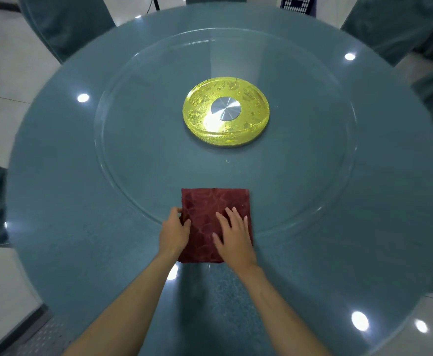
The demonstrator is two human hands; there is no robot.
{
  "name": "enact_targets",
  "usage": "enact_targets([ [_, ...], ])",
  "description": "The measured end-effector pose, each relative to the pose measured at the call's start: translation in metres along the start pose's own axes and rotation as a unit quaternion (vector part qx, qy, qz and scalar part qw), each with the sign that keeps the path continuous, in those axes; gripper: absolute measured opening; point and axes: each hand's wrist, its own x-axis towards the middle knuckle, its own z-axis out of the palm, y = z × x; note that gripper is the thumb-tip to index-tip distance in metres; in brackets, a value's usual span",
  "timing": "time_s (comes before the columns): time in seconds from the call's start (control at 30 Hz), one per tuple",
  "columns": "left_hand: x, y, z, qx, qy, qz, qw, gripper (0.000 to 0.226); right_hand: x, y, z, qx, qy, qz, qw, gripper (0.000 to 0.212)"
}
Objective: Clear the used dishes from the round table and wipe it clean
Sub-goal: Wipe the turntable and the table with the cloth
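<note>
- One round tabletop (pixel 56 176), blue-grey and glossy, is shown bare of dishes; clearing is judged done, and wiping is the step in hand.
- One clear glass turntable (pixel 313 155) is seen lying on the tabletop, centred on one yellow hub (pixel 251 124) with a metal cap.
- Chairs (pixel 63 27) in matching covers are seen around the rim; at least four are partly in view.
- One dark red cloth (pixel 210 204), folded square, is laid flat at the near side, straddling the turntable's edge.
- Two hands are shown: the left hand (pixel 174 232) is closed on the cloth's left edge; the right hand (pixel 234 237) is pressed flat on top, fingers spread.
- The next move is judged to call for steady downward pressure and a sweep across the glass, the cloth being kept folded.
</note>
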Motion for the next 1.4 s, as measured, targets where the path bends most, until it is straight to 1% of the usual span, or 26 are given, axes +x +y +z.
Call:
enact_targets([
  [0.07, -0.003, -0.001, 0.004, 0.002, -0.030, 0.049, 0.998, 0.020, 0.004, -0.013, 0.015, -0.053, -0.027, 0.011, 0.998, 0.080],
  [0.1, -0.005, 0.001, 0.005, 0.001, -0.053, 0.076, 0.996, 0.025, 0.008, -0.017, 0.020, -0.067, -0.029, 0.022, 0.997, 0.087],
  [0.13, -0.006, 0.002, 0.006, 0.005, -0.071, 0.097, 0.993, 0.030, 0.011, -0.017, 0.024, -0.079, -0.026, 0.031, 0.996, 0.089],
  [0.17, -0.007, 0.005, 0.006, 0.005, -0.083, 0.109, 0.991, 0.032, 0.012, -0.015, 0.027, -0.092, -0.018, 0.035, 0.995, 0.086],
  [0.23, -0.005, 0.011, 0.005, 0.033, -0.078, 0.125, 0.989, 0.024, 0.014, -0.009, 0.030, -0.101, 0.012, 0.039, 0.994, 0.069],
  [0.3, 0.000, 0.018, 0.003, 0.127, -0.022, 0.159, 0.979, 0.012, 0.015, -0.002, 0.032, -0.104, 0.040, 0.046, 0.993, 0.054],
  [0.33, 0.003, 0.021, 0.001, 0.155, 0.015, 0.166, 0.974, 0.015, 0.016, 0.000, 0.033, -0.108, 0.051, 0.047, 0.992, 0.051],
  [0.37, 0.008, 0.025, -0.001, 0.157, 0.040, 0.172, 0.972, 0.018, 0.017, 0.002, 0.034, -0.112, 0.062, 0.046, 0.991, 0.050],
  [0.43, 0.020, 0.028, -0.007, 0.148, 0.068, 0.178, 0.970, 0.019, 0.015, 0.009, 0.032, -0.121, 0.084, 0.044, 0.988, 0.048],
  [0.5, 0.040, 0.021, -0.014, 0.177, 0.076, 0.181, 0.964, 0.022, 0.013, 0.026, 0.025, -0.126, 0.096, 0.063, 0.985, 0.049],
  [0.63, 0.089, -0.008, -0.032, 0.244, 0.056, 0.144, 0.957, 0.044, 0.022, 0.079, -0.002, -0.138, 0.113, 0.127, 0.976, 0.053],
  [0.7, 0.110, -0.020, -0.041, 0.266, 0.044, 0.142, 0.953, 0.051, 0.038, 0.108, -0.018, -0.138, 0.132, 0.143, 0.971, 0.054],
  [0.83, 0.129, -0.041, -0.048, 0.296, 0.027, 0.160, 0.941, 0.048, 0.089, 0.155, -0.045, -0.122, 0.174, 0.172, 0.962, 0.055],
  [0.97, 0.118, -0.040, -0.030, 0.285, 0.052, 0.162, 0.943, 0.050, 0.140, 0.158, -0.051, -0.161, 0.142, 0.205, 0.955, 0.065],
  [1.03, 0.116, -0.036, -0.025, 0.278, 0.054, 0.150, 0.947, 0.052, 0.155, 0.141, -0.042, -0.167, 0.129, 0.182, 0.961, 0.059],
  [1.1, 0.115, -0.034, -0.025, 0.278, 0.051, 0.149, 0.948, 0.053, 0.160, 0.118, -0.030, -0.170, 0.125, 0.124, 0.970, 0.052],
  [1.17, 0.116, -0.034, -0.029, 0.278, 0.042, 0.149, 0.948, 0.054, 0.155, 0.091, -0.018, -0.183, 0.103, 0.041, 0.977, 0.050],
  [1.23, 0.120, -0.032, -0.039, 0.262, 0.039, 0.156, 0.951, 0.054, 0.143, 0.063, -0.007, -0.184, 0.059, -0.061, 0.979, 0.048],
  [1.27, 0.123, -0.032, -0.044, 0.246, 0.045, 0.161, 0.955, 0.054, 0.135, 0.049, 0.000, -0.183, 0.032, -0.119, 0.975, 0.048],
  [1.33, 0.132, -0.035, -0.057, 0.209, 0.067, 0.161, 0.962, 0.053, 0.114, 0.025, 0.015, -0.190, -0.020, -0.228, 0.955, 0.047],
  [1.4, 0.143, -0.041, -0.070, 0.192, 0.096, 0.161, 0.963, 0.051, 0.096, 0.013, 0.027, -0.193, -0.045, -0.287, 0.937, 0.047],
])
